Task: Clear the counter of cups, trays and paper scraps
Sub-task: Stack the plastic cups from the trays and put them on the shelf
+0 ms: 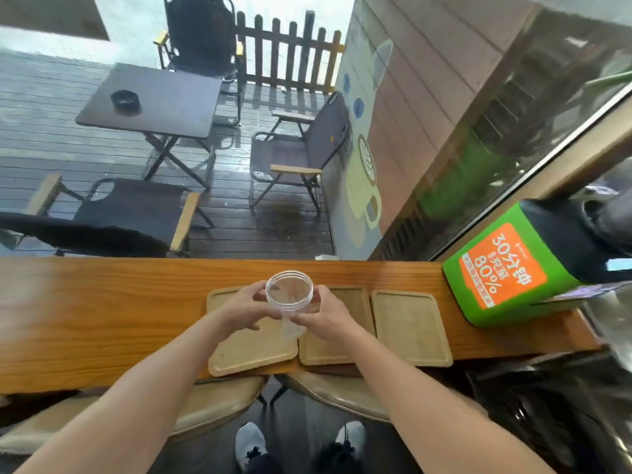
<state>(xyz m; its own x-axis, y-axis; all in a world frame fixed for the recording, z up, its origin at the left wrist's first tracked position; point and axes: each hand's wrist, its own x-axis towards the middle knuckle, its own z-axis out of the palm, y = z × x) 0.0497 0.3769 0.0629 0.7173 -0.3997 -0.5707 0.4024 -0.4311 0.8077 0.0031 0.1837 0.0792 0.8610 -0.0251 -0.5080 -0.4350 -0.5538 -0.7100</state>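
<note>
A clear plastic cup (289,295) is held above the wooden counter (102,319), rim facing up and empty as far as I can see. My left hand (248,307) grips its left side and my right hand (325,314) grips its right side and base. Three pale wooden trays lie side by side on the counter under and beside my hands: the left tray (249,354), the middle tray (328,350), partly hidden by my right hand, and the right tray (410,330). No paper scraps show on the counter.
A green box with an orange label (506,265) stands at the counter's right end. Two padded stools (219,395) sit under the front edge. A black bag (547,422) is at lower right. Beyond the glass are a folding table and chairs.
</note>
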